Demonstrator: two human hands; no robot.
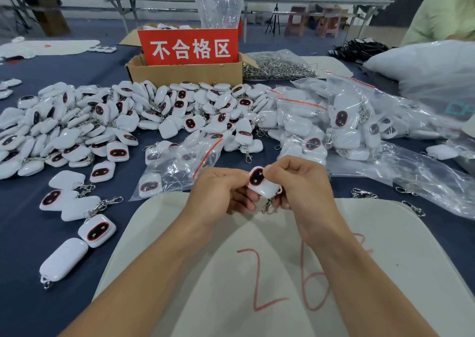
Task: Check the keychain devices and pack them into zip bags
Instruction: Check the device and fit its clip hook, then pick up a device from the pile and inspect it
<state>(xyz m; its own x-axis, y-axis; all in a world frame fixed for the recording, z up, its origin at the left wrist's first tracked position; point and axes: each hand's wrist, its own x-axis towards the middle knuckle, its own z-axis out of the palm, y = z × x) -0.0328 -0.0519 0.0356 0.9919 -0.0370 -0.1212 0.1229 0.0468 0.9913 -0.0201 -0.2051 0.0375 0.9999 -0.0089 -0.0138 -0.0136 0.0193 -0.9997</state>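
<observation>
Left grip [221, 192] and right grip [303, 182] bare; forearms [144, 267] bare likewise down to the frame's edge

Far centre, a red sign [189, 47] stands up in the cardboard box [185, 73] — big white characters, 不合格区. Down near, on the pale mat [205, 298], red handwritten digits [257, 280]: a 2, then a 6. There's a third red mark to the right of the 6 — mostly covered, can't be read.

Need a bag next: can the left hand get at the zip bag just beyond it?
Probably yes: the zip bag lies just beyond the left hand, nothing between; but it and the right hand grip a keychain device, so release first.
</observation>
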